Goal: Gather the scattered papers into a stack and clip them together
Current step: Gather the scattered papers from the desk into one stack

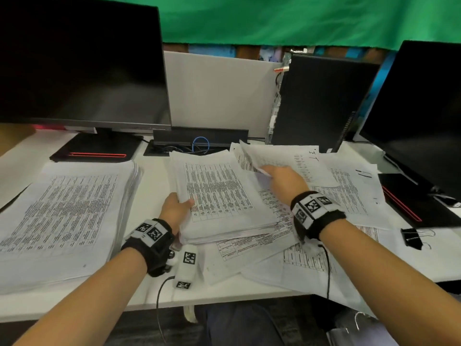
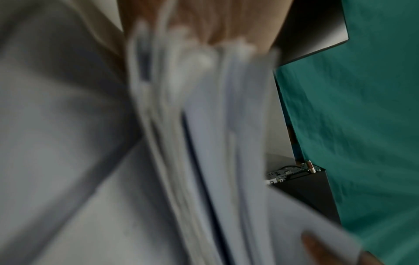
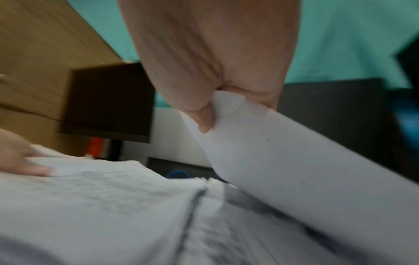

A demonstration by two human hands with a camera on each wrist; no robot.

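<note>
A thick stack of printed papers (image 1: 219, 196) lies in the middle of the white desk (image 1: 154, 171). My left hand (image 1: 175, 207) grips its near left edge, thumb on top; the left wrist view shows the blurred sheet edges (image 2: 204, 143) close up. My right hand (image 1: 282, 178) pinches a loose sheet (image 1: 269, 156) lifted at the stack's far right, thumb and fingers closed on its corner (image 3: 217, 111). More loose printed sheets (image 1: 349, 191) lie scattered to the right and under the stack. A black binder clip (image 1: 411, 237) sits at the right on the papers.
A second large paper pile (image 1: 64, 216) lies at the left. Two dark monitors (image 1: 82, 58) (image 1: 419, 116) and a black computer case (image 1: 319, 103) stand at the back. Red-trimmed monitor bases (image 1: 97, 151) and a cable slot with a blue cable (image 1: 200, 143) sit behind the papers.
</note>
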